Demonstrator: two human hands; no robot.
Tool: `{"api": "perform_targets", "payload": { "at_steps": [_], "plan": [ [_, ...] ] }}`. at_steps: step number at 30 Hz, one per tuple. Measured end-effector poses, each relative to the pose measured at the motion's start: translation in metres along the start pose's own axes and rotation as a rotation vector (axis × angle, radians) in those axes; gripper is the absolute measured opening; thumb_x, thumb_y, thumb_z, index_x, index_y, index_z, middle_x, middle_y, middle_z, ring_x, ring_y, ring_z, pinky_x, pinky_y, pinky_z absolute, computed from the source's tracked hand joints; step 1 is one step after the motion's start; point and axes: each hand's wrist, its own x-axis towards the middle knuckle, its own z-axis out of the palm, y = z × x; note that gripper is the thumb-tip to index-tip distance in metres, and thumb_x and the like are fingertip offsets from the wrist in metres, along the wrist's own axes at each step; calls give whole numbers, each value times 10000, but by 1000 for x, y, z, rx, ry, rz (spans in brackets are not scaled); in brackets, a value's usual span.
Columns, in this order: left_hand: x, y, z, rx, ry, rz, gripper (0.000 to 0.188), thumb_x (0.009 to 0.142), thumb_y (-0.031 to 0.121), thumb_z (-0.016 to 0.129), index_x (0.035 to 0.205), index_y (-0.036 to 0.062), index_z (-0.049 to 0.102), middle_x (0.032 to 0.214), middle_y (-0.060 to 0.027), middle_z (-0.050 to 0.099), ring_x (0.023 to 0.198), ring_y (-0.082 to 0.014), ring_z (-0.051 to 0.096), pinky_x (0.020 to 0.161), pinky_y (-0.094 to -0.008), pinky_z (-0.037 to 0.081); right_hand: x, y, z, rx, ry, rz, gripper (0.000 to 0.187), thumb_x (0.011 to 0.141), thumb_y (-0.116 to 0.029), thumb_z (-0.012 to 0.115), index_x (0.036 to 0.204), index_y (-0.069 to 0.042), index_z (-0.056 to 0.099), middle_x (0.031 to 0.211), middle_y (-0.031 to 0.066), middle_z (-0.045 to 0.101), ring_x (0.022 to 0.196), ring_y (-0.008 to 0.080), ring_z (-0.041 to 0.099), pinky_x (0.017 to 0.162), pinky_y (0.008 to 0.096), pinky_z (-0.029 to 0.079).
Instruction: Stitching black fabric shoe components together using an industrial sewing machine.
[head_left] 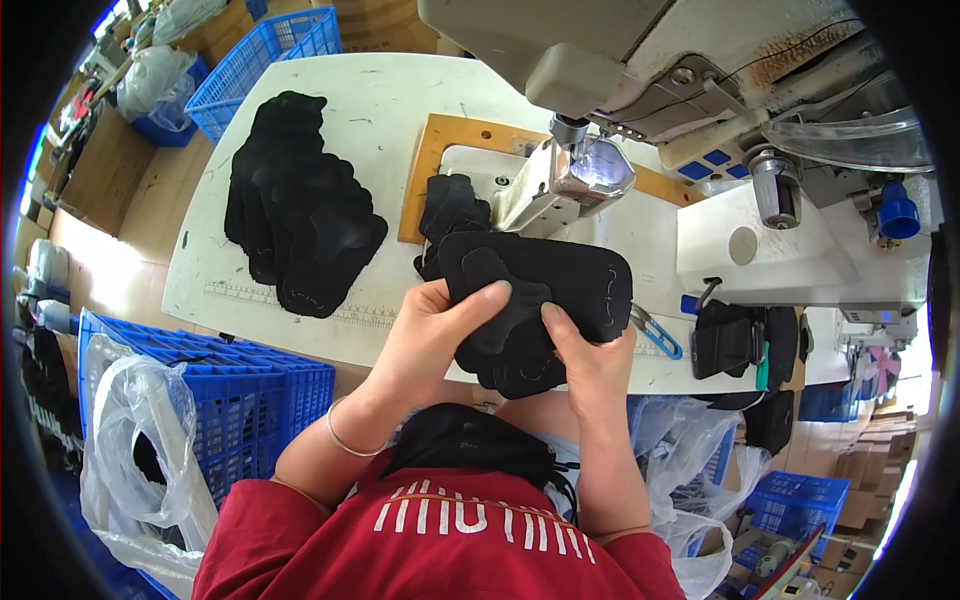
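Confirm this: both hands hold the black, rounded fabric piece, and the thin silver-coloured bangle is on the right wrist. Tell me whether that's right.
The side is wrong: the thin silver-coloured bangle is on the left wrist, as the head view shows. The rest stands: the left hand and the right hand both hold the black, rounded fabric piece.

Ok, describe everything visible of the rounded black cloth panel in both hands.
The rounded black cloth panel looks matte, with a smoother, irregular grey patch and pale marks near its right end. The left hand grips its left side, the right hand its lower right, thumbs on its face. It faces the camera over the near edge of the white worktable. Black material shows below it.
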Motion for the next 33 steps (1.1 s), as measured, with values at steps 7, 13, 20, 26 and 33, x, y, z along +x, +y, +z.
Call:
{"api": "perform_targets", "payload": {
  "at_steps": [7, 13, 20, 26, 33],
  "plan": [
    [-4, 1, 12, 115, 23, 167, 138, 875, 96, 664, 911, -36, 683, 830, -46, 689, 727, -74, 634, 636, -213, 528, 0, 0, -2, 63, 21, 33, 198, 839, -83, 698, 1003, 20, 657, 849, 34, 663, 669, 62, 579, 579, 209, 454],
    [-6, 2, 16, 158, 21, 178, 117, 864, 70, 667, 926, -27, 684, 845, -47, 689, 735, -70, 631, 642, -212, 529, 1, 4, -5, 25, 17, -5, 163, 842, -84, 683, 991, -25, 651, 807, 18, 637, 609, 52, 543, 485, 192, 401],
    [-6, 3, 20, 95, 65, 189, 110, 863, 64, 660, 921, -29, 678, 827, -38, 681, 730, -71, 628, 631, -211, 528, 2, 4, -4, 27, -21, -1, 147, 832, -76, 694, 965, -26, 658, 811, 22, 642, 610, 59, 550, 496, 199, 415],
    [-5, 4, 17, 133, 91, 205, 117, 854, 75, 670, 903, -30, 680, 814, -39, 678, 697, -70, 623, 599, -209, 523, 1, 6, -1, 67, -30, 12, 147, 825, -62, 701, 960, -25, 658, 816, 24, 647, 611, 64, 559, 501, 199, 424],
    [-4, 9, 17, 122, 73, 149, 118, 846, 86, 680, 885, -26, 681, 782, -35, 673, 667, -59, 613, 571, -200, 508, 2, 2, 9, 126, 26, -44, 193, 820, -62, 706, 1003, -39, 651, 846, 18, 656, 634, 55, 571, 501, 188, 430]
  ]
}}
